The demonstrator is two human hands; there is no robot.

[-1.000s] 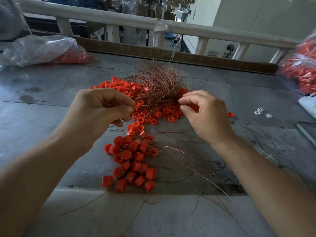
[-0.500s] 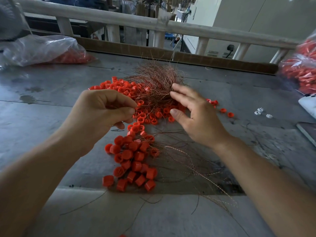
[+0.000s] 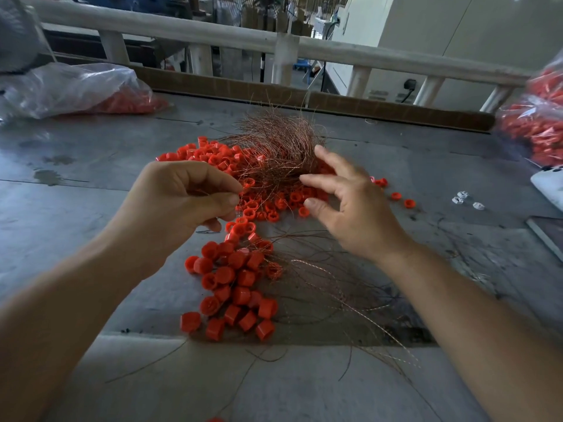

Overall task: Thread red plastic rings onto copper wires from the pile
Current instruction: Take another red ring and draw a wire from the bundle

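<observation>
Head view: the left hand (image 3: 182,202), centre left of the frame, has its fingers curled, thumb and forefinger pinching a fine copper strand (image 3: 210,193) too thin to trace its direction. The right hand (image 3: 356,214), centre right, is spread open and holds nothing, fingertips beside the tangled copper wires (image 3: 280,147), whose strands sweep toward the top of the frame. Red rings (image 3: 262,208) lie heaped on the counter (image 3: 91,178) between and below the hands. Loose wires (image 3: 350,293) trail toward the lower right.
</observation>
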